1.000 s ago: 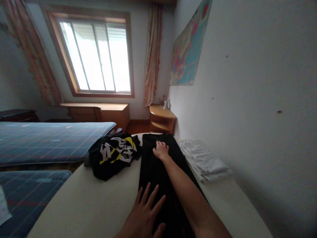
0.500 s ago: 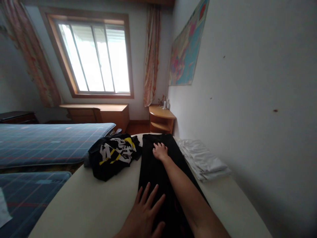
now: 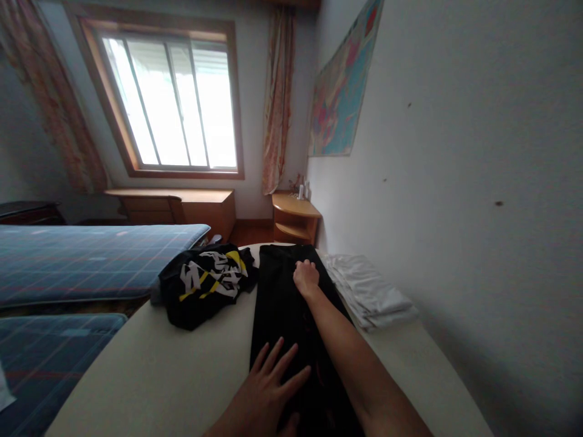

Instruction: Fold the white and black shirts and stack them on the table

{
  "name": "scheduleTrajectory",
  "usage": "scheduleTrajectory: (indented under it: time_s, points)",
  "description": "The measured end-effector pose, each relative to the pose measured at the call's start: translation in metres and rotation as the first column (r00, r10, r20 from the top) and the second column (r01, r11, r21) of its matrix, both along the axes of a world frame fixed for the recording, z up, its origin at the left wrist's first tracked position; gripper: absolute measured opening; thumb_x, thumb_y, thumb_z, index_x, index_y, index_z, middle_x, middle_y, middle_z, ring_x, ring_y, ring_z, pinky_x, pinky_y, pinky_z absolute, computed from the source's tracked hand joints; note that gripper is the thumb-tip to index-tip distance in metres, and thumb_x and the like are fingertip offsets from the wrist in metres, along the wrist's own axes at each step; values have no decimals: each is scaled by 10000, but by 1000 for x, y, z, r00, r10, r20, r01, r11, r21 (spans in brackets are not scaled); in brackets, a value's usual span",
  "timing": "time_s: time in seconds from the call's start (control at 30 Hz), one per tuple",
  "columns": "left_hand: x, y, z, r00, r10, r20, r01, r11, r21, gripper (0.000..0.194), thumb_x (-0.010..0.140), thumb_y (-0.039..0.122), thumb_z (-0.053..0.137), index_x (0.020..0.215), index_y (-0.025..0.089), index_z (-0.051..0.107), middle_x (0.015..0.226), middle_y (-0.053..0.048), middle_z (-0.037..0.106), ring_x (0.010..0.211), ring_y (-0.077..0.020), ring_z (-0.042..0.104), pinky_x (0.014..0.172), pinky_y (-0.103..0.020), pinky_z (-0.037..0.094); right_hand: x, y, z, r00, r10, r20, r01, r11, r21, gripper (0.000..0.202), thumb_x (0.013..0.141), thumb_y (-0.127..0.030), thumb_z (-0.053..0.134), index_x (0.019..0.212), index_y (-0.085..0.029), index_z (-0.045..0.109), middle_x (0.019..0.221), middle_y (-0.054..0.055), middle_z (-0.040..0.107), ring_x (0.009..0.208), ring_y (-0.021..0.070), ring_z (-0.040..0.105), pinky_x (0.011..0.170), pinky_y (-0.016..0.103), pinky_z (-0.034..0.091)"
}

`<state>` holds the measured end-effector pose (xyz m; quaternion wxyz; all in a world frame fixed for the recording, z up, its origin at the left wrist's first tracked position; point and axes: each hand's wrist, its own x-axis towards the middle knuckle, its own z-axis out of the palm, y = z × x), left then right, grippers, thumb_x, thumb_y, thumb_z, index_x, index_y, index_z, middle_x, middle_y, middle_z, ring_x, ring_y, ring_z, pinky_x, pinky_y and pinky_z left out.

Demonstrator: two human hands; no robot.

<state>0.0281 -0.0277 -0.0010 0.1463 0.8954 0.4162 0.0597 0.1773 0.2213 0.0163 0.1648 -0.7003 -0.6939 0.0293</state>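
A long black garment (image 3: 277,291) lies stretched lengthwise over the pale round table (image 3: 168,370). Near its far end my right hand (image 3: 306,276) rests on the cloth with its fingers curled in; whether cloth is pinched under them is hidden. My left hand (image 3: 273,382) is spread flat on the near part of the garment, holding nothing. To the left sits a bunched black garment (image 3: 204,285) with white and yellow print. Folded white cloth (image 3: 368,291) lies right of the black garment.
Two mattresses with blue plaid covers (image 3: 100,261) stand left of the table. The white wall (image 3: 455,255) runs close along the right side. Beyond the table are a corner shelf (image 3: 296,206) and a wooden desk (image 3: 204,197) beneath the window.
My right hand has moved slightly right along the black garment, and its fingers have gone from spread to curled. My left hand has shifted slightly and stays spread.
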Motion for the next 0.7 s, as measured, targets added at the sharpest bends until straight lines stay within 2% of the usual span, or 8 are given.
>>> scheduleTrajectory:
  time_s: [0.1, 0.27, 0.37, 0.47, 0.57, 0.63, 0.7]
  points:
    - [1, -2, 3, 1000, 2, -1, -2, 1000, 5, 889, 747, 223, 667, 1527, 436, 297, 1654, -25, 121, 1493, -425, 104, 1150, -694, 173, 6, 7, 2, 999, 28, -38, -28, 1000, 9, 355, 961, -197, 430, 1200, -220, 691, 1201, 118, 663, 1095, 238, 620, 895, 330, 463]
    - [0, -4, 6, 1000, 9, -2, -9, 1000, 3, 877, 746, 211, 660, 1521, 432, 314, 1654, -27, 136, 1494, -423, 108, 1148, -697, 178, 10, 9, 8, 993, 88, -81, -87, 996, 22, 361, 988, -270, 445, 1301, -200, 612, 1222, 84, 676, 1119, 184, 626, 923, 258, 446]
    - [0, -4, 7, 1000, 11, 11, -11, 1000, 4, 850, 760, 229, 662, 1515, 431, 330, 1655, -15, 135, 1494, -424, 114, 1152, -694, 174, 11, 1, 11, 991, 109, -78, -108, 994, 17, 354, 974, -350, 486, 1267, -202, 621, 1235, 99, 663, 1102, 196, 636, 911, 271, 454]
    - [1, -7, 11, 1000, 17, 0, -17, 1000, -2, 851, 760, 209, 650, 1516, 431, 328, 1654, -15, 144, 1496, -415, 117, 1157, -686, 175, 11, -9, 13, 994, 94, -55, -95, 995, -18, 393, 906, -427, 574, 1228, -206, 623, 1161, 117, 689, 1042, 260, 665, 853, 339, 485]
    - [1, -10, 15, 1000, 13, 19, -14, 1000, 11, 832, 774, 195, 628, 1510, 445, 332, 1650, 4, 161, 1499, -403, 121, 1161, -680, 177, 12, -17, 13, 996, 83, -26, -85, 993, -78, 345, 832, -345, 654, 1140, -191, 658, 1047, 135, 726, 978, 307, 689, 802, 372, 495]
    - [2, -12, 17, 999, 12, 36, -12, 1000, 21, 817, 791, 195, 615, 1510, 456, 327, 1650, 22, 164, 1501, -396, 120, 1165, -676, 178, 14, -19, 11, 996, 89, -24, -90, 992, -90, 273, 855, -276, 609, 1107, -193, 675, 1059, 137, 730, 995, 300, 689, 814, 365, 488]
    - [2, -13, 20, 999, 16, 42, -17, 1000, 18, 811, 800, 190, 609, 1510, 462, 325, 1650, 33, 165, 1503, -390, 115, 1169, -673, 174, 18, -21, 8, 994, 101, -38, -104, 991, -78, 280, 911, -252, 528, 1151, -204, 664, 1105, 123, 726, 1035, 273, 680, 847, 346, 476]
